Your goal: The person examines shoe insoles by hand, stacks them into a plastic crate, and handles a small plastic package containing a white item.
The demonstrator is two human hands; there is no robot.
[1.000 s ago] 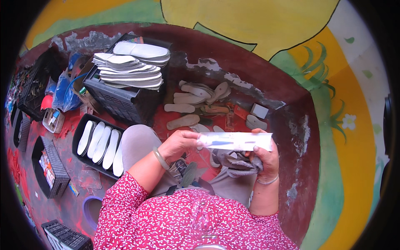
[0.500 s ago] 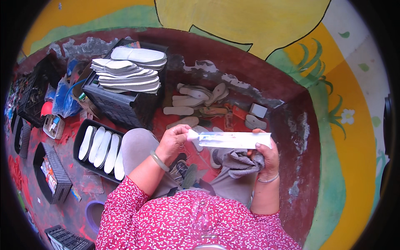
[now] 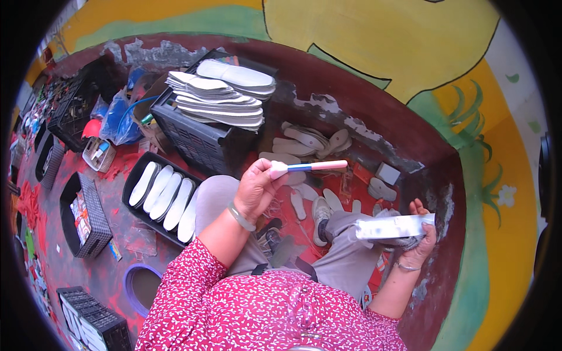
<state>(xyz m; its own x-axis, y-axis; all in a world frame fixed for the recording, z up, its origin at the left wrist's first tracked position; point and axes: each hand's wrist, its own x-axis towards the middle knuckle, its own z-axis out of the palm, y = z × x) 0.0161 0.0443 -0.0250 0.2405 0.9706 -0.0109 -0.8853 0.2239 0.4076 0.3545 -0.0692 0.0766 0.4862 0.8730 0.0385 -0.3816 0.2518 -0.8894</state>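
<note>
Between the fingers of my left hand (image 3: 256, 186) is a slim stick-shaped tool (image 3: 328, 165), pink with a blue band and a pale, wider end in the grip. It points to the right; its exact kind does not show. On the right, my right hand (image 3: 425, 238) is closed around a flat, shiny white-silver strip or sleeve (image 3: 391, 227), blurred by motion. A grey cloth (image 3: 408, 242) is bunched beneath the sleeve, against the same hand. The two hands are well apart, above my grey-trousered legs.
A black crate (image 3: 196, 137) bears stacked white insoles (image 3: 219, 99). More insoles (image 3: 165, 199) stand in a black basket (image 3: 133, 190) by my left knee. Loose insoles (image 3: 298, 140) lie near the wall. Further left are a grey basket (image 3: 96, 222) and a purple-rimmed bucket (image 3: 130, 286).
The stick and the white sleeve, earlier in line between both hands, are now apart. My right hand has moved right and down with sleeve and cloth. The whole view has shifted.
</note>
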